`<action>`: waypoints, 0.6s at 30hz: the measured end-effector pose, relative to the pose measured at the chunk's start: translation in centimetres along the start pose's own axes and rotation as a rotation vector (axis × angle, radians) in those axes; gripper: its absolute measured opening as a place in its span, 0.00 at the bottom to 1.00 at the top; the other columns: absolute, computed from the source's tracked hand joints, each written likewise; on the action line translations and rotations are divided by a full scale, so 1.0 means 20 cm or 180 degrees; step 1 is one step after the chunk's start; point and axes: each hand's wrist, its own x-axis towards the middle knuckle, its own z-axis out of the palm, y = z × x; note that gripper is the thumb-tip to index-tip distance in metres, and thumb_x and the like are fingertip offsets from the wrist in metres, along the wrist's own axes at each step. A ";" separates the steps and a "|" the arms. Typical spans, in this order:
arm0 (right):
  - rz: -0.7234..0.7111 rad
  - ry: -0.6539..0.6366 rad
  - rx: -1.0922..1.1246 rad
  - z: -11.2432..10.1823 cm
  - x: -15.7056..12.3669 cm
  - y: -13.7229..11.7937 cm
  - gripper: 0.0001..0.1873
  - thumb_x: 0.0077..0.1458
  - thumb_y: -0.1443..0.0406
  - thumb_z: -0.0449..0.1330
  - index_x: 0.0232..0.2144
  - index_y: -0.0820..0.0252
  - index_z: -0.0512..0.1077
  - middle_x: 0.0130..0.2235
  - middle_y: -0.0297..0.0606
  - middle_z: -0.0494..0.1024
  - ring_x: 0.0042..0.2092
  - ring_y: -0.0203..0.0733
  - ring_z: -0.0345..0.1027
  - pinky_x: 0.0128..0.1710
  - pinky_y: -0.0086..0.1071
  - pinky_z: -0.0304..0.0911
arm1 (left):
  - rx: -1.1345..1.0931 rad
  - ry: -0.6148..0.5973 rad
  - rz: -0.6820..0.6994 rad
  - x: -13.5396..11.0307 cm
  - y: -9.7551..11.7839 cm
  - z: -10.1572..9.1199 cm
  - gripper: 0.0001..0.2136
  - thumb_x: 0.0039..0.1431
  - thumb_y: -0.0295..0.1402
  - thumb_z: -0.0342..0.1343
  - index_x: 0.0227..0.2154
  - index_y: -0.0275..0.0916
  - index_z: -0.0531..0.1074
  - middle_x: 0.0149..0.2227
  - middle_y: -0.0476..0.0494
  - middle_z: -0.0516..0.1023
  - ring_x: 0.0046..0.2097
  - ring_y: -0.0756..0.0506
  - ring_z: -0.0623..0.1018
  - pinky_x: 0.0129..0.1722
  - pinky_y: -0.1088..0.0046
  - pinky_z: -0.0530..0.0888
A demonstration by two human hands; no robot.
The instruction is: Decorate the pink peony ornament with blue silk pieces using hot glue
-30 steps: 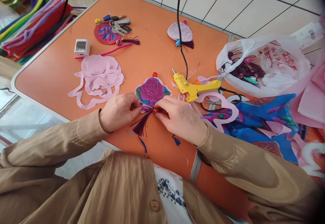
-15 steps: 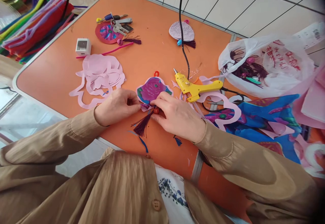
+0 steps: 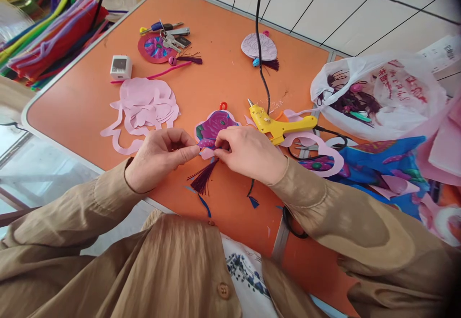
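Observation:
A flower-printed paper ornament (image 3: 215, 125) with a red loop on top lies on the orange table (image 3: 86, 102). A dark purple tassel (image 3: 202, 178) hangs from its lower edge. My left hand (image 3: 160, 157) pinches the ornament's lower left edge between thumb and forefinger. My right hand (image 3: 248, 152) presses on the lower right edge, where the tassel joins; it hides the bead there. A yellow glue gun (image 3: 277, 125) lies just right of the ornament, its black cord running up the table.
Pink paper offcuts (image 3: 144, 106) lie to the left, with a small white cube (image 3: 120, 67). Keys and a round ornament (image 3: 158, 46) sit behind, another pale ornament (image 3: 260, 49) further right. Pipe cleaners (image 3: 46, 34) at far left. A white plastic bag (image 3: 378, 97) and printed blue paper (image 3: 370, 164) at right.
My right hand has slid up from the red bead onto the ornament's lower edge, covering the bead. My left hand's fingers have closed to a pinch on the edge.

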 end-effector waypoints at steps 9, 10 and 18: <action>-0.0092 -0.0241 -0.0318 -0.05 0.05 -0.03 0.03 0.54 0.66 0.65 0.32 0.62 0.77 0.33 0.46 0.81 0.39 0.52 0.76 0.36 0.39 0.62 | -0.0282 0.0180 0.0118 -0.04 -0.03 0.01 0.09 0.54 0.35 0.61 0.24 0.36 0.72 0.19 0.50 0.71 0.20 0.54 0.67 0.19 0.78 0.65; -0.0102 -0.0242 -0.0284 -0.06 0.05 -0.03 0.03 0.54 0.67 0.66 0.32 0.62 0.77 0.32 0.44 0.81 0.38 0.51 0.76 0.37 0.38 0.62 | -0.0138 0.0125 0.0227 -0.06 -0.04 0.01 0.08 0.54 0.34 0.60 0.24 0.36 0.72 0.22 0.48 0.75 0.21 0.53 0.68 0.20 0.78 0.66; -0.0069 -0.0308 -0.0166 -0.07 0.05 -0.01 0.05 0.51 0.72 0.65 0.33 0.61 0.77 0.36 0.40 0.82 0.39 0.46 0.75 0.38 0.36 0.61 | 0.1855 -0.0284 0.1761 -0.11 -0.15 0.04 0.10 0.64 0.27 0.52 0.26 0.37 0.71 0.38 0.41 0.85 0.27 0.53 0.77 0.27 0.78 0.70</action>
